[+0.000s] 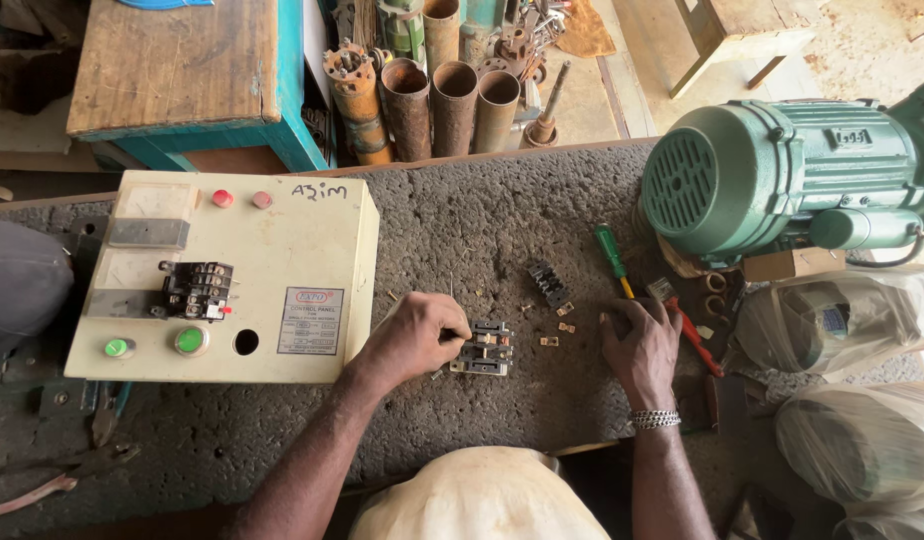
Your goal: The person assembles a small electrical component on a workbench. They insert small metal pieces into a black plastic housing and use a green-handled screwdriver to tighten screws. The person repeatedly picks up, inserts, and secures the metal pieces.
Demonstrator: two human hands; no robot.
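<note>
contactor block, a small black and metal electrical part, lies on the rough grey workbench just right of the cream control panel box and close to the person's body. it looks partly taken apart: several small brass pieces lie loose on the bench to its right, and a separate black moulded part sits a little further back, so some stripping seems done, while the main body seems mostly in one piece, which suggests more work remains. left hand is curled loosely with its fingertips pinching the left edge of the block, steadying it. right hand rests palm down on the bench, well apart from the block, fingers bent over the spot where a green-handled screwdriver and a red-handled tool lie; whether it grips either one cannot be told. another small relay-like part sits on top of the panel box. a green electric motor stands at the far right, with rusty pipes behind the bench.
</note>
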